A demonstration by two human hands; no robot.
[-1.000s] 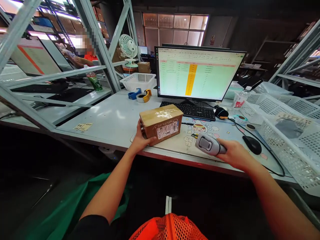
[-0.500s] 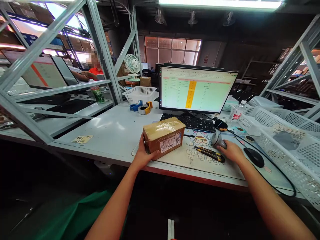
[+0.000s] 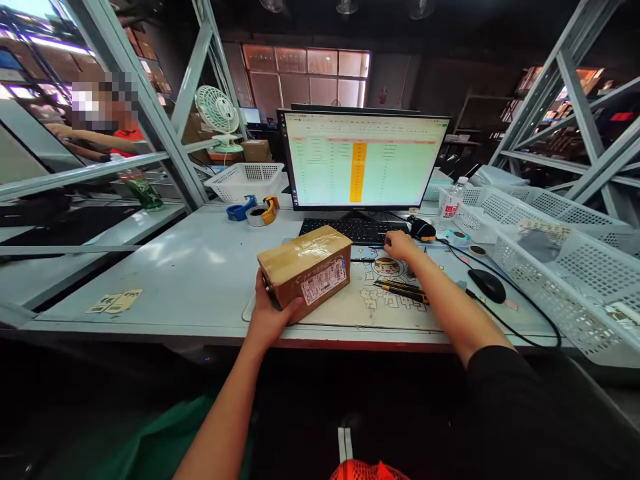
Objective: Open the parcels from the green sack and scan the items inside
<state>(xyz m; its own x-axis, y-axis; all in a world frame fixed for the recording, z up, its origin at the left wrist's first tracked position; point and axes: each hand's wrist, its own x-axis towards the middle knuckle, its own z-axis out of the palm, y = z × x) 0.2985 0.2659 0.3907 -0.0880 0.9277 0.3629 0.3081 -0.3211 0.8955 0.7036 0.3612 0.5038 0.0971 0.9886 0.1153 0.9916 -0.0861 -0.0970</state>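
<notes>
A taped cardboard box (image 3: pixel 305 263) with a white shipping label rests tilted on the desk mat. My left hand (image 3: pixel 270 313) grips its left end, thumb along the front and fingers round the side. My right hand (image 3: pixel 399 245) is at the right end of the black keyboard (image 3: pixel 350 231), its fingers curled in and nothing visible in them. Under my right forearm lie yellow-and-black utility knives (image 3: pixel 400 291), partly covered. A grey handheld scanner (image 3: pixel 464 287) is mostly hidden behind that forearm; only a bit of it shows.
A monitor (image 3: pixel 365 160) showing a spreadsheet stands behind the keyboard. Tape dispensers (image 3: pixel 253 210) and a white basket (image 3: pixel 245 181) are at back left. Right of the mouse (image 3: pixel 487 285) stand white plastic baskets (image 3: pixel 560 287). A co-worker (image 3: pixel 110 127) sits beyond the metal frame.
My right hand has let go of the scanner's handle and moved up and left to the keyboard. The left hand still grips the box. The view has shifted.
</notes>
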